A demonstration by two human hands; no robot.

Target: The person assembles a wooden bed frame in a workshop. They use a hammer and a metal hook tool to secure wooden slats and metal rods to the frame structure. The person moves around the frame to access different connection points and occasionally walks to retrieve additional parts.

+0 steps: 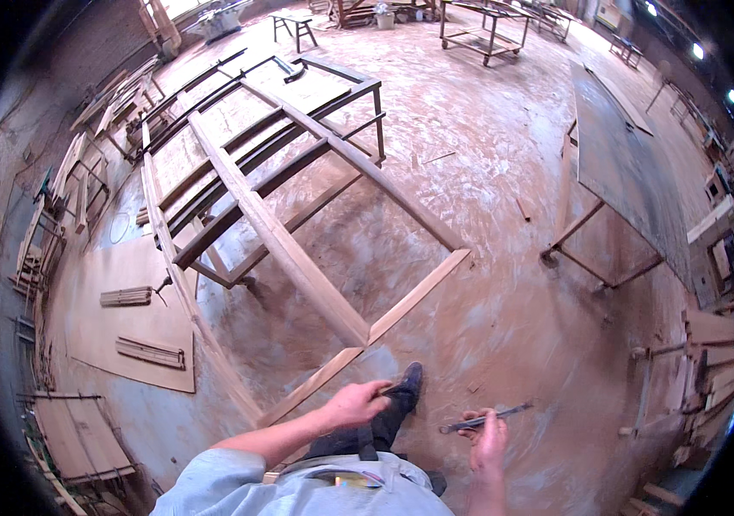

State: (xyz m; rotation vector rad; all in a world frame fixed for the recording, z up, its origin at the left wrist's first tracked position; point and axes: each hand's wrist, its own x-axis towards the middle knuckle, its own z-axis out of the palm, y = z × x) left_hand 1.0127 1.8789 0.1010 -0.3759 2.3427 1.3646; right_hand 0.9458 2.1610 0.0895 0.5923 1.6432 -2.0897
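My right hand (487, 439) is closed round the middle of a slim dark metal wrench (507, 411), held level at the lower centre. One end of the wrench looks like a ring. To its left, my left hand (360, 404) has its fingers curled and pinched together above my leg. Whatever lies between those fingers is too small to make out. Just ahead of my left hand is the near end of a large wooden frame (276, 228), with long rails and crosspieces. It rests on a dark metal rack (378, 120), apart from both hands.
A wide sheet-topped table (633, 172) stands at right. Bundled wood strips (126, 297) lie on a flat board (96, 331) at left. Stacked timber (719, 361) sits at far right. A wheeled cart (487, 34) and a small bench (294, 24) stand farther back on the dusty floor.
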